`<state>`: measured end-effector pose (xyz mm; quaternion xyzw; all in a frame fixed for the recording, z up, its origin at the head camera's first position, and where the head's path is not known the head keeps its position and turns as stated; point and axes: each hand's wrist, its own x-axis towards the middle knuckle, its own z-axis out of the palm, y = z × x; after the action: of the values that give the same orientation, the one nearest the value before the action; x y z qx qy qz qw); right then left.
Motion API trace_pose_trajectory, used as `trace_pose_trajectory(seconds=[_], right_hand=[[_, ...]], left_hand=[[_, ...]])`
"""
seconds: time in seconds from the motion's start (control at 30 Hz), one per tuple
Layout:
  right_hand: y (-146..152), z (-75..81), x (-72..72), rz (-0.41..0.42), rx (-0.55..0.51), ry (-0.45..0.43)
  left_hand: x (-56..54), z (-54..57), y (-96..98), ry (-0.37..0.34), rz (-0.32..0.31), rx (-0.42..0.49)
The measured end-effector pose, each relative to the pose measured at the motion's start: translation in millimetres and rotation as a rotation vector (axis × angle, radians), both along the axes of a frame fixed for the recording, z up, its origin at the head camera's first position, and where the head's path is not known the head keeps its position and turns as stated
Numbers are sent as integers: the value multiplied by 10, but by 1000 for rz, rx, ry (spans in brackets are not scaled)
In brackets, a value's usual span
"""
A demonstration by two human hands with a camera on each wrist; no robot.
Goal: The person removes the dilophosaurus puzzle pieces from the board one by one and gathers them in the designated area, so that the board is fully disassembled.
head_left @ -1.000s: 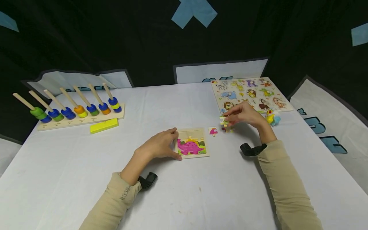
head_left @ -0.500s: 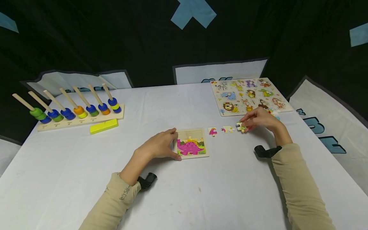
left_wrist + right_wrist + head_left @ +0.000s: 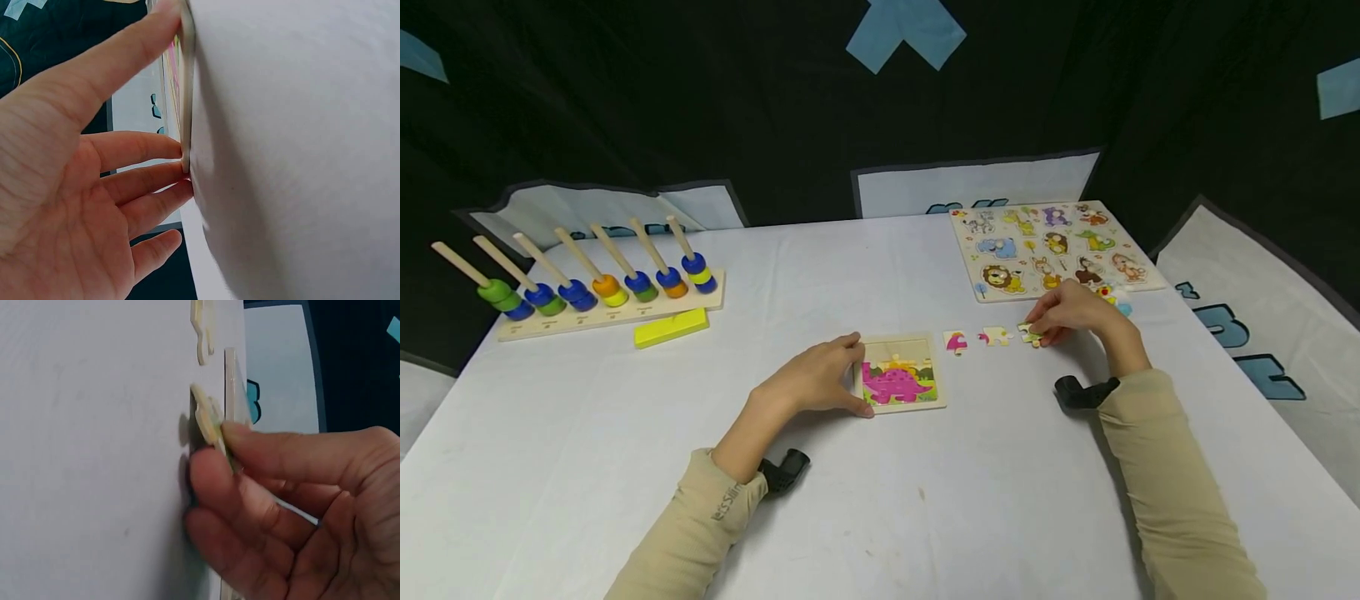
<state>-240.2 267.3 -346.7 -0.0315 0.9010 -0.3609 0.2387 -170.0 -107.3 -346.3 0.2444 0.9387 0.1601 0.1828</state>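
A small wooden jigsaw tray (image 3: 899,410) lies on the white table with a pink dinosaur picture partly filling it; bare wood shows along its upper part. My left hand (image 3: 814,379) holds the tray's left side, thumb at the near corner and fingertips at the far one. In the left wrist view the thumb (image 3: 125,59) and fingers touch the tray's edge (image 3: 186,94). To the right, my right hand (image 3: 1070,315) pinches a yellow-green jigsaw piece (image 3: 1028,335), which the right wrist view shows tilted close to the tabletop. Two loose pieces, one pink (image 3: 956,342) and one pale yellow (image 3: 996,337), lie between.
An animal puzzle board (image 3: 1037,242) lies behind my right hand, with a small yellow-and-blue toy (image 3: 1122,302) partly hidden beside that hand. At the back left stands a pegged counting board (image 3: 617,315) with coloured rings, and a yellow block (image 3: 672,328) in front.
My right hand has moved right with the jigsaw piece and lowered it beside the pale yellow one, uncovering that piece. The left hand and tray have stayed put.
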Motion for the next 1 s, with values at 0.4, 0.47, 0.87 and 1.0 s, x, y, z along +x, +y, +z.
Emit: trace_pose_trajectory(seconds=[0.4,0.47,0.87,1.0], right_hand=[[-199,155,4,-95,206,-48],[-228,174,6,-112,264,-42],[-215,132,44,-175,327,-3],[-224,154,68,-163,293,8]], left_hand=[[-8,-13,-2,-3,-7,6],[-9,-13,1,-1,-9,8],[-13,1,7,-14,6,8],[-12,-9,2,-17,5,9]])
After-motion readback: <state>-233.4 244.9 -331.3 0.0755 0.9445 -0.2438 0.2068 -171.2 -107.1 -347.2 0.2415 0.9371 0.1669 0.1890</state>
